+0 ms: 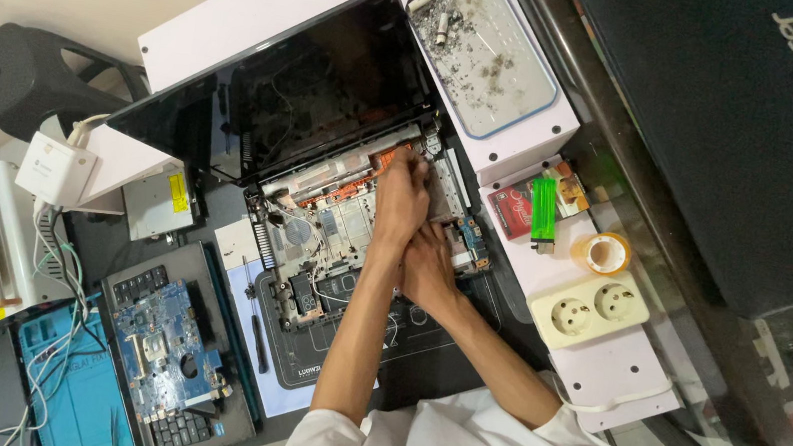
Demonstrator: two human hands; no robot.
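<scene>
Working inside an opened laptop base (334, 236) at frame centre, sitting on a dark mat (400, 355) on the bench (621, 367). Both hands are pressing together near the base's upper right, close to the hinge. Left hand (401, 198) is reaching further in, fingertips down at the orange-trimmed part of the chassis; right hand (429, 267) is lying just behind it, touching it. Can't tell whether either is pinching a part or just pressing; fingers are hiding the contact.

Screen (311, 102) is tilting back, dark, hinged to the base.

Handling judgement: the base is looking stiff but fragile, with exposed board, thin plastic frame and probably ribbon cables. Better gripping the frame edges, not the board or connectors.

Lying around: bare circuit board on a keyboard (165, 346) lower left, dirty tray (493, 53) top centre, green lighter (543, 211), tape roll (607, 252) and double socket (590, 307) to the right.
</scene>
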